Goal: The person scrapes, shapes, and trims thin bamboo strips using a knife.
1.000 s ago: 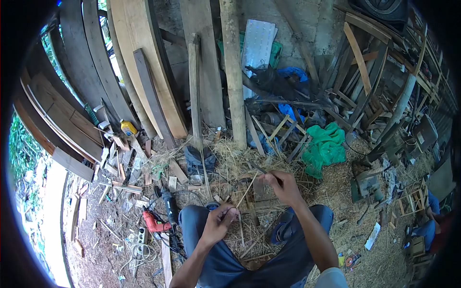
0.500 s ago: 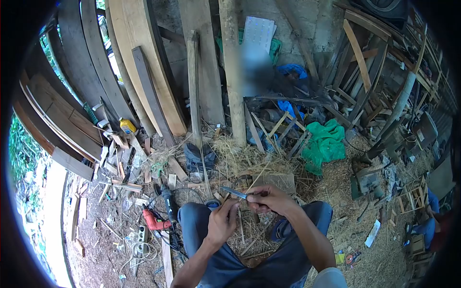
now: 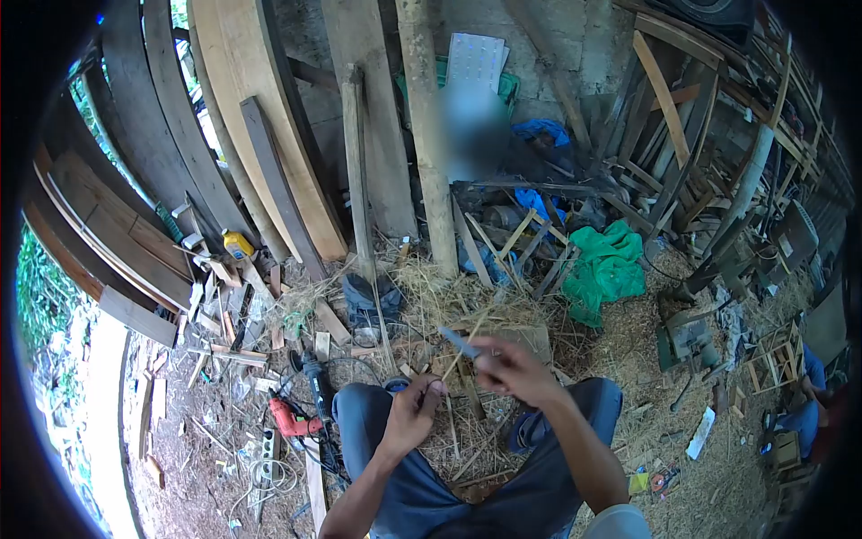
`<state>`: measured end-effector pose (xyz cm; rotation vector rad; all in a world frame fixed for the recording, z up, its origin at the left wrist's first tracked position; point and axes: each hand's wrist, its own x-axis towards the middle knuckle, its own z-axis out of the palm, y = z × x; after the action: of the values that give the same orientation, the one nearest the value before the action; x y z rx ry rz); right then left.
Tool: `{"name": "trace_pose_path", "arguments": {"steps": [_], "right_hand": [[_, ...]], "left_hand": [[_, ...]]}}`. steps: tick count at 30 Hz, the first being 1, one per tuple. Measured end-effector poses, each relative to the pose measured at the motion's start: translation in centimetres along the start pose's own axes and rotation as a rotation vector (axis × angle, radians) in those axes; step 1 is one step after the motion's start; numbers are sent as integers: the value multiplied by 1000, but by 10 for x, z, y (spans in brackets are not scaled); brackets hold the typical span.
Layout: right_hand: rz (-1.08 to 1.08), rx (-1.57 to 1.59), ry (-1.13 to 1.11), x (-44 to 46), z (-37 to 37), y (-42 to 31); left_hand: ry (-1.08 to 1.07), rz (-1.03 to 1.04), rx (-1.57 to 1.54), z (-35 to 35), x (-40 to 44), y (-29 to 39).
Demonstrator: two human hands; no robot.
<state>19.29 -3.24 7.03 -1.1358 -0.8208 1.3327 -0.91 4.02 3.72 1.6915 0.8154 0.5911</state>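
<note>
Straw-coloured and slender, a strip (image 3: 452, 366) slanted upward from the left grip (image 3: 413, 409), which pinched its near end between the person's knees (image 3: 359, 404). The right grip (image 3: 514, 370) clasped a knife (image 3: 458, 341), its blade crossing the strip (whether touching, I could not tell). It looked light, springy and easily split, best held low, clear of the blade.

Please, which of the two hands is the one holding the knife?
The right hand: it grips the knife, whereas the left hand holds a thin pale strip.
</note>
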Motion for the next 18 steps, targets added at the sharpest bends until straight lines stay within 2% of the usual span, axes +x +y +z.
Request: {"name": "trace_pose_path", "arguments": {"steps": [4,7,9,10,12,15,17,18], "right_hand": [[120,61,-88,5,4,2],[172,106,-145,7,-10,1],[189,-83,163,10,-26,-8],[188,-80,164,10,-41,-10],[47,127,227,12,-68,-15],[-19,179,265,4,-61,-15],[-26,174,168,1,-38,-8],[7,70,111,-1,-20,-9]], "left_hand": [[-48,48,-155,6,-1,10],[-52,17,-89,6,-4,3],[-81,6,-100,5,-11,6],[-109,-5,-109,3,-15,7],[-96,-25,-158,-2,-22,4],[-73,-99,-215,-7,-14,-6],[-60,-156,-221,-8,-9,-7],[-62,-168,-235,-5,-5,-4]]}}
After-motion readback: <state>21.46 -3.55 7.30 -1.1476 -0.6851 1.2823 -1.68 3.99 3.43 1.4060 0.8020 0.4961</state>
